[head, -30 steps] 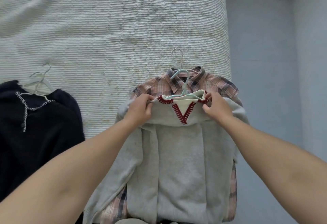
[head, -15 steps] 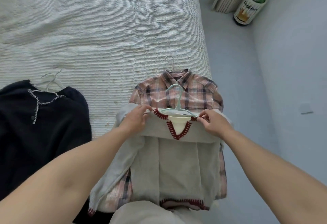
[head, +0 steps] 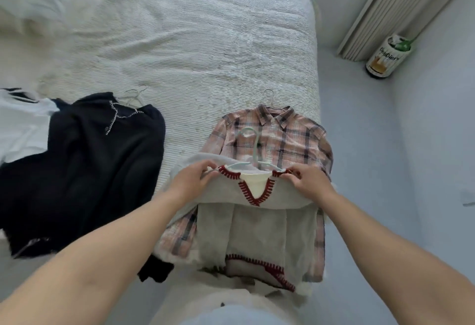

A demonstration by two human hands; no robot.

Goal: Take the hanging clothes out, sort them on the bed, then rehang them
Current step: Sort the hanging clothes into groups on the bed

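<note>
Head view: left hand [head: 191,179] and right hand [head: 309,183] each pinch a shoulder of the grey sweater [head: 257,224], now drawn nearer down the plaid shirt [head: 277,139] at the bed [head: 205,42] edge; sorting continues.

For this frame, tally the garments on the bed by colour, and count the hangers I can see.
Black cardigan: 1
White garment: 1
Pink plaid shirt: 1
Grey sweater with red stitching: 1
Garments total: 4
Hangers: 3 (white hanger, metal hook, mint-green hanger)
Left hand and right hand pinch the sweater's shoulders.
</note>
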